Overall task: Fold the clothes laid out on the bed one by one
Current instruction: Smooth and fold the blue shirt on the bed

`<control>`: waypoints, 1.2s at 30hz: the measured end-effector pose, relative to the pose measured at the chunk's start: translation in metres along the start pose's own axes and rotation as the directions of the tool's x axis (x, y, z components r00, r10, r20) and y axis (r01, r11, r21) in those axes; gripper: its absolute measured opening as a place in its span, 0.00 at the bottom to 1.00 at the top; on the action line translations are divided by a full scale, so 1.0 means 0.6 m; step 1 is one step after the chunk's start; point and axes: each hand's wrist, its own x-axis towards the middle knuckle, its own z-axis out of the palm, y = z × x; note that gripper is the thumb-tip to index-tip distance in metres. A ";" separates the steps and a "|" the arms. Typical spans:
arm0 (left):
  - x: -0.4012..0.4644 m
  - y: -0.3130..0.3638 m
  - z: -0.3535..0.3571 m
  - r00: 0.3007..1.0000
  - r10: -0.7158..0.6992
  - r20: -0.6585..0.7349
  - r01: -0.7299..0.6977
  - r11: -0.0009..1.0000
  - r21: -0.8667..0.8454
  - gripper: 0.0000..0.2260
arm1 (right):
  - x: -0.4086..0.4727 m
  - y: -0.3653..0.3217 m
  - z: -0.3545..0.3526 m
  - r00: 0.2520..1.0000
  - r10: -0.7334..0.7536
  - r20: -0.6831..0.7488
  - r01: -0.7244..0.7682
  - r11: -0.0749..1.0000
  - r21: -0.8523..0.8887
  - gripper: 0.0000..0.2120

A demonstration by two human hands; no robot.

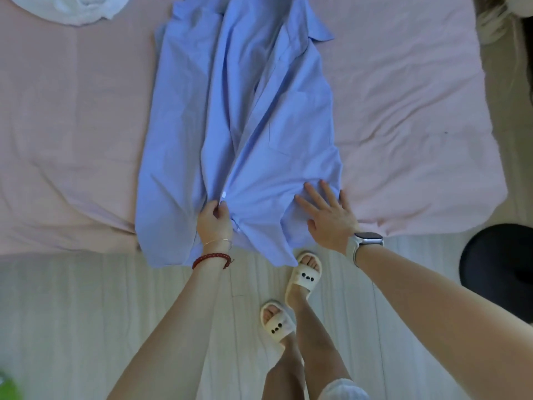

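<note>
One blue shirt (239, 125) on the bed (403, 111), centre of frame. One white garment (72, 7) at 11 o'clock, cut off by the top edge, can't tell what it is. Two hands, two slippers (304, 274).

Shirt long axis runs 12 to 6: collar end at 12, hem at 6, hanging over the near bed edge toward the floor (72, 313). Front panels overlap down the middle, chest pocket visible right of centre. Top of the collar is cut off by the frame.

Left hand (215, 219) at the hem, fingers curled, pinching the button placket just below a white button. Right hand (327, 212) at 3 o'clock from it, fingers spread and straight, flat on the shirt's right lower panel near its edge.

Watch (367, 239) on right wrist, red bead bracelet (212, 259) on left. Dark round object (499, 261) at 4 o'clock, cropped, unidentifiable. Green blur bottom left, unreadable.
</note>
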 end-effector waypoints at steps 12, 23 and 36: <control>0.003 0.052 -0.037 0.998 0.059 -0.012 -0.059 0.998 0.032 0.12 | 0.006 0.007 -0.077 0.882 0.367 -0.297 -0.034 0.677 0.735 0.18; 0.149 0.278 0.047 0.913 0.328 0.241 -0.342 0.940 0.017 0.17 | 0.154 0.080 -0.201 0.834 0.549 -0.053 -0.132 0.291 0.948 0.20; 0.385 0.461 0.183 0.820 0.471 0.325 -0.534 0.833 0.141 0.17 | 0.405 0.129 -0.357 0.870 0.468 -0.157 -0.007 0.330 0.944 0.08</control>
